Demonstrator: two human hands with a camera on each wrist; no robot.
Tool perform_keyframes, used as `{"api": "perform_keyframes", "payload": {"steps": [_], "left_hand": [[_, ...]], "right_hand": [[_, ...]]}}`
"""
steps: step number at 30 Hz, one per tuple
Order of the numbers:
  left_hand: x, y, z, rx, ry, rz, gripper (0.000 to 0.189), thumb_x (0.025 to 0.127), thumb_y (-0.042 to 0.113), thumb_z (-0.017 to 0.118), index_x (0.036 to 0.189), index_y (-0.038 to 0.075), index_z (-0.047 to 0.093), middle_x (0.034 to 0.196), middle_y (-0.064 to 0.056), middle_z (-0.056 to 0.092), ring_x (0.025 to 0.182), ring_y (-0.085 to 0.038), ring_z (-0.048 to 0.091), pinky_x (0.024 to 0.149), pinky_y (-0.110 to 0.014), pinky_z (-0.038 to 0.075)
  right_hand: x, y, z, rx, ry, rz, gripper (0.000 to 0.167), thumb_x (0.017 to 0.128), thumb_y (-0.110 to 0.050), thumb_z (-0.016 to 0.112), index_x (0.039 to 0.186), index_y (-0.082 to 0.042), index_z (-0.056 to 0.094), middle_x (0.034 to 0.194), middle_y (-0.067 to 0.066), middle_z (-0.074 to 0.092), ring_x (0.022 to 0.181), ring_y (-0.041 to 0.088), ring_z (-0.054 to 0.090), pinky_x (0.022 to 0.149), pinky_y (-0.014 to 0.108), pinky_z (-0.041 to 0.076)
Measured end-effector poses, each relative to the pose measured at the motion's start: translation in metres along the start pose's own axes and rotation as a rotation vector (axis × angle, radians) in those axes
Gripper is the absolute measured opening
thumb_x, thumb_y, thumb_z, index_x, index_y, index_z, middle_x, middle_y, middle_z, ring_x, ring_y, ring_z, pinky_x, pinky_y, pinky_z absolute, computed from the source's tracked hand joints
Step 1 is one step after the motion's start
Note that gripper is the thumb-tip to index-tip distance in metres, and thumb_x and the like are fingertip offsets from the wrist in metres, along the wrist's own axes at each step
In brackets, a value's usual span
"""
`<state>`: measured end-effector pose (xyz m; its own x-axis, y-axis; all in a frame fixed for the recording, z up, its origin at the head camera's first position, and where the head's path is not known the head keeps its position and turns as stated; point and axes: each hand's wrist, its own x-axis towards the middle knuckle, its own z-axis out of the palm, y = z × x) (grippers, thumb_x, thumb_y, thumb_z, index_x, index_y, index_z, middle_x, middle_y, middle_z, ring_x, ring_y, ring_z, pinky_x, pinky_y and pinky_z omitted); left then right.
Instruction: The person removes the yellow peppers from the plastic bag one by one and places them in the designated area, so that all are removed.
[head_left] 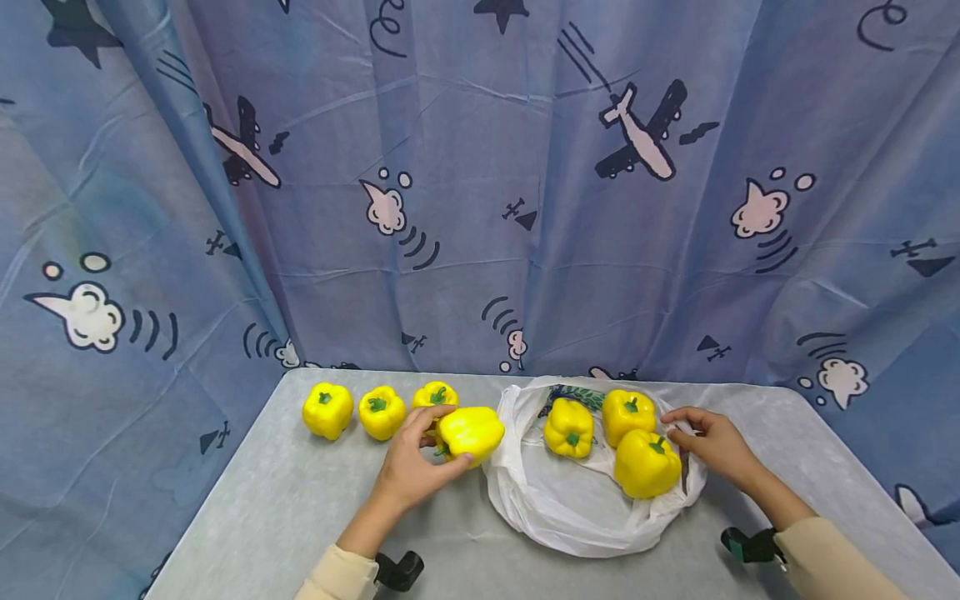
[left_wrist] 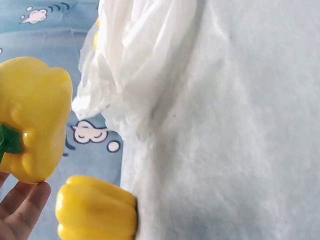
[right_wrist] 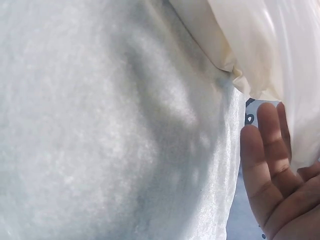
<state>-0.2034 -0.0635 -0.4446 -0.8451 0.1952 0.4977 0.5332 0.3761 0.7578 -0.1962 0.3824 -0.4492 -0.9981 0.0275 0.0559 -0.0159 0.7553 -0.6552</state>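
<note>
Fingers hold a yellow pepper at left edge, green stem visible. Second pepper lower, touching surface. White bag up top, patterned blue curtain behind.

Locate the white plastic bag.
In the head view, the white plastic bag sits on the table right of centre, between the right hand and the yellow bell pepper in the left hand.

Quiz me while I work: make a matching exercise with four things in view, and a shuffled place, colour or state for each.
Things:
1. left hand
2. right hand
3. bag
4. curtain

Descriptions:
A. blue, printed with airplanes
B. grips a yellow pepper
C. white, three peppers inside
D. at the bag's right side

Pairs: 1-B, 2-D, 3-C, 4-A
</note>
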Motion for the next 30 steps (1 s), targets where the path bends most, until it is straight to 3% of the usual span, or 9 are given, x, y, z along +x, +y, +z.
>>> {"api": "perform_keyframes", "payload": {"steps": [4, 11, 20, 24, 30], "left_hand": [[-0.002, -0.009, -0.001, 0.004, 0.009, -0.018, 0.061, 0.067, 0.022, 0.086, 0.123, 0.011, 0.062, 0.115, -0.002, 0.062, 0.094, -0.015, 0.059, 0.074, -0.030, 0.057], [-0.007, -0.021, -0.003, -0.031, 0.003, -0.117, 0.060, 0.066, 0.021, 0.087, 0.121, 0.015, 0.063, 0.112, -0.001, 0.061, 0.097, -0.017, 0.058, 0.077, -0.029, 0.056], [-0.012, -0.034, -0.005, -0.039, 0.002, -0.196, 0.059, 0.067, 0.020, 0.087, 0.120, 0.016, 0.062, 0.114, -0.003, 0.060, 0.098, -0.019, 0.058, 0.077, -0.028, 0.056], [-0.013, -0.036, -0.005, -0.032, 0.000, -0.211, 0.059, 0.067, 0.020, 0.086, 0.120, 0.015, 0.062, 0.113, -0.004, 0.059, 0.098, -0.019, 0.058, 0.078, -0.031, 0.056], [-0.013, -0.039, -0.004, -0.030, -0.004, -0.216, 0.059, 0.068, 0.019, 0.086, 0.121, 0.012, 0.061, 0.112, -0.006, 0.059, 0.098, -0.021, 0.059, 0.078, -0.031, 0.056]], "right_hand": [[0.000, 0.000, 0.000, -0.001, 0.006, -0.002, 0.028, 0.094, -0.022, 0.062, 0.115, -0.004, 0.065, 0.097, 0.011, 0.069, 0.089, 0.018, 0.054, 0.093, 0.062, 0.045], [-0.001, -0.001, 0.001, 0.013, -0.001, 0.008, 0.028, 0.094, -0.021, 0.061, 0.116, -0.003, 0.064, 0.093, 0.010, 0.068, 0.075, 0.012, 0.055, 0.093, 0.062, 0.044], [-0.002, -0.002, 0.001, 0.010, -0.001, 0.000, 0.028, 0.095, -0.021, 0.061, 0.116, -0.003, 0.064, 0.093, 0.010, 0.068, 0.071, 0.011, 0.055, 0.091, 0.059, 0.046], [-0.001, -0.002, 0.001, 0.005, -0.005, 0.002, 0.029, 0.095, -0.021, 0.060, 0.116, -0.003, 0.064, 0.087, 0.008, 0.067, 0.069, 0.011, 0.055, 0.090, 0.056, 0.047], [0.000, -0.002, 0.000, 0.009, -0.013, 0.012, 0.030, 0.095, -0.022, 0.060, 0.117, -0.003, 0.063, 0.075, 0.006, 0.065, 0.076, 0.014, 0.053, 0.094, 0.063, 0.043]]}}
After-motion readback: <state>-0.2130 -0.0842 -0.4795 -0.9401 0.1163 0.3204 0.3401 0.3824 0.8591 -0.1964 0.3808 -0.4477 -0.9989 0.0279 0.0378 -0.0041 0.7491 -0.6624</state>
